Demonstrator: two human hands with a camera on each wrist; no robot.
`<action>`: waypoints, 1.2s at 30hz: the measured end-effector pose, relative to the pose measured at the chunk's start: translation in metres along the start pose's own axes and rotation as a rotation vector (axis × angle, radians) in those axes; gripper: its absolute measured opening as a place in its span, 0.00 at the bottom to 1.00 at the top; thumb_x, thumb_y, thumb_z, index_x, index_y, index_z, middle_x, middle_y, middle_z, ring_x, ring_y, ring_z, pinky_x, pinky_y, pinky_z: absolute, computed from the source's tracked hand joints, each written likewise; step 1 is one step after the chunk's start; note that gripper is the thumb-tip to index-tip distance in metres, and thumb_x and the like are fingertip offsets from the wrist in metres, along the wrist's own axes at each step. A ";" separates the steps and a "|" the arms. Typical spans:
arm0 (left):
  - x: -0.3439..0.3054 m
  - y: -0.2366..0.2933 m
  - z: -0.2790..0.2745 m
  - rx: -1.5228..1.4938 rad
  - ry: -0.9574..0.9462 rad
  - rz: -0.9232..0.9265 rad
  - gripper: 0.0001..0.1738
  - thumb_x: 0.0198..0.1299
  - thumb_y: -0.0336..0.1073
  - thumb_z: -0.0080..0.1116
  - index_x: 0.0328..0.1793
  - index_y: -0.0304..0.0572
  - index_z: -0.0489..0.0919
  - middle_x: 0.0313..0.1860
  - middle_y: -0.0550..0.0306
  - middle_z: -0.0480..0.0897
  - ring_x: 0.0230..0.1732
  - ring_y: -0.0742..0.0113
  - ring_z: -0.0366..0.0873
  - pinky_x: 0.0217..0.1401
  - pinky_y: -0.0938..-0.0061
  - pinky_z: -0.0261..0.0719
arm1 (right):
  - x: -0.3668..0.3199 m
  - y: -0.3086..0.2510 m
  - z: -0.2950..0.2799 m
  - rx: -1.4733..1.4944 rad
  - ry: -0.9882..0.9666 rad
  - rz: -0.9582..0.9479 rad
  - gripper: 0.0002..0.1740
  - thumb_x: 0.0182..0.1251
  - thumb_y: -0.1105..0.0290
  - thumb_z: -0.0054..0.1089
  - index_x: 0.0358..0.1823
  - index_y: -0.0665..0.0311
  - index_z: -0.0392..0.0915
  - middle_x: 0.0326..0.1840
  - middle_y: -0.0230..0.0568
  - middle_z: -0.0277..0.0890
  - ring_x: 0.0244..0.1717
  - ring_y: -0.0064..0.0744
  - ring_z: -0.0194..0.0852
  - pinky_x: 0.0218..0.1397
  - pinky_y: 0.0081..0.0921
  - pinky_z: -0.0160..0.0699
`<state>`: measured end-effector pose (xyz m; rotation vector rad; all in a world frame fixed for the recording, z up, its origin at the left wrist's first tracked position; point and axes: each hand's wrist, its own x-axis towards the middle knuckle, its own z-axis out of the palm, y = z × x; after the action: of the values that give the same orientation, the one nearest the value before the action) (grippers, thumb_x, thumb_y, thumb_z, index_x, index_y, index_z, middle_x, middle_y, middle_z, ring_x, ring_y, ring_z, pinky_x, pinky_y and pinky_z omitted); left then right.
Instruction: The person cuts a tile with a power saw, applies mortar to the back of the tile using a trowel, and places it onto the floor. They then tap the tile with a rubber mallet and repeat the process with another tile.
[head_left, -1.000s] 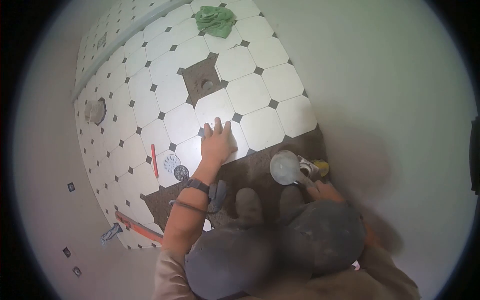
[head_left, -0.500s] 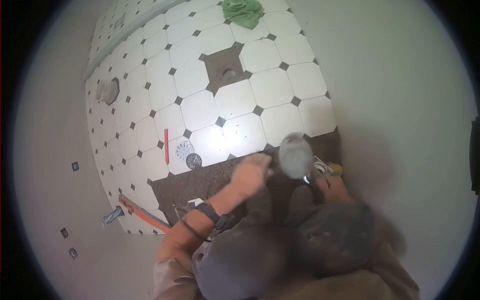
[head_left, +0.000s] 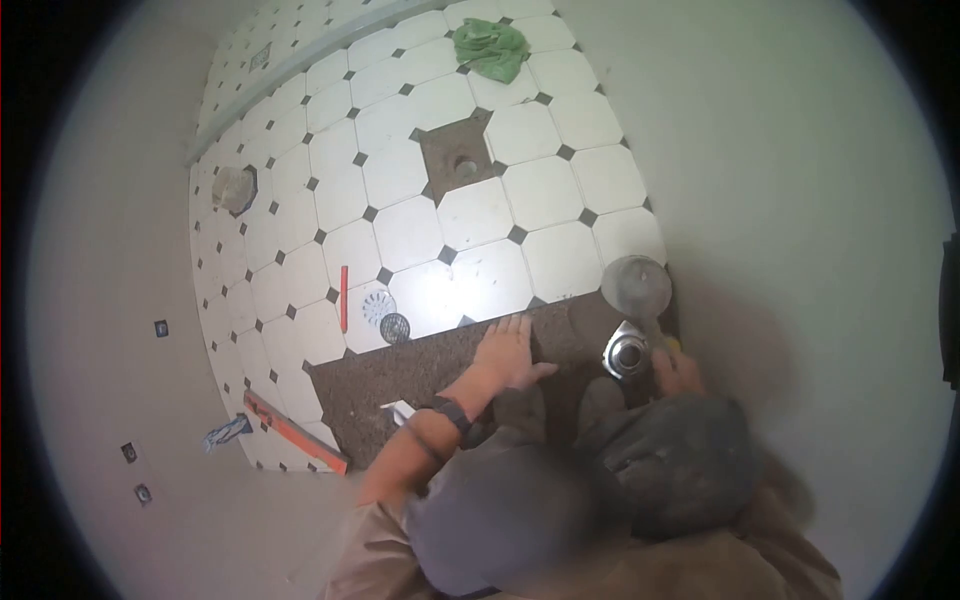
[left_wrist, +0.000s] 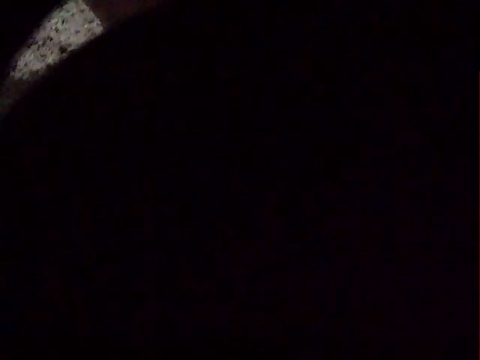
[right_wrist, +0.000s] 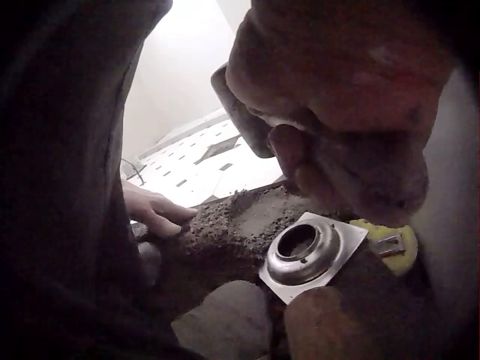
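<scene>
In the head view my left hand (head_left: pixel 505 352) rests with straight fingers on the dark bare strip, fingertips right at the edge of the white tiles (head_left: pixel 485 285). My right hand (head_left: pixel 678 372) grips the handle of a mallet with a round pale head (head_left: pixel 637 287), which overlaps the last tile by the wall. Close to that hand, a square steel drain piece (head_left: pixel 627 355) with a round collar lies on the strip. The right wrist view shows the curled right hand (right_wrist: pixel 337 112) above the drain piece and a yellow tape measure (right_wrist: pixel 390 244). The left wrist view is almost wholly black.
A red pencil (head_left: pixel 344 298), a pale round grate (head_left: pixel 378 308) and a dark strainer (head_left: pixel 395 327) lie left. Farther off are a floor opening (head_left: pixel 458 150) and a green cloth (head_left: pixel 491 50). An orange level (head_left: pixel 295 430) lies front left; a wall (head_left: pixel 800 200) stands right.
My left hand has moved off the tile back onto the bare strip. The mallet in my right hand has shifted right, uncovering the drain piece. The head view has also shifted.
</scene>
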<state>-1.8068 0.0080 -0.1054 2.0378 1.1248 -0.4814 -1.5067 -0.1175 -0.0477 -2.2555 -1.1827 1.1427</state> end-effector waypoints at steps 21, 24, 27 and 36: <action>0.059 0.101 -0.005 0.069 -0.139 0.325 0.64 0.57 0.71 0.63 0.79 0.21 0.54 0.81 0.23 0.53 0.83 0.34 0.49 0.84 0.50 0.51 | -0.087 0.078 -0.032 0.132 0.012 0.311 0.26 0.65 0.51 0.69 0.59 0.57 0.84 0.49 0.55 0.82 0.45 0.58 0.84 0.48 0.42 0.83; 0.082 0.130 0.001 -0.007 -0.076 0.446 0.63 0.56 0.70 0.64 0.78 0.20 0.54 0.80 0.21 0.54 0.83 0.32 0.50 0.83 0.50 0.53 | -0.095 0.033 -0.007 -0.450 0.594 -0.221 0.21 0.64 0.55 0.69 0.54 0.57 0.86 0.43 0.53 0.83 0.39 0.57 0.84 0.45 0.41 0.84; 0.125 0.145 0.021 0.107 0.034 0.438 0.62 0.56 0.65 0.66 0.80 0.22 0.52 0.82 0.24 0.53 0.85 0.34 0.46 0.85 0.50 0.48 | -0.113 0.035 -0.019 -0.608 0.421 -0.174 0.20 0.64 0.58 0.70 0.54 0.57 0.84 0.46 0.54 0.81 0.41 0.57 0.83 0.45 0.42 0.84; 0.155 0.158 0.040 -0.011 -0.005 0.299 0.55 0.57 0.56 0.65 0.80 0.26 0.54 0.81 0.32 0.57 0.84 0.41 0.49 0.84 0.51 0.50 | -0.129 0.042 -0.018 -0.558 0.421 -0.305 0.26 0.62 0.62 0.71 0.61 0.57 0.77 0.56 0.58 0.78 0.51 0.61 0.80 0.54 0.53 0.81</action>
<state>-1.5888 0.0107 -0.1603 2.1467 0.7980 -0.3280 -1.5125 -0.2448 0.0020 -2.3974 -1.7236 0.2114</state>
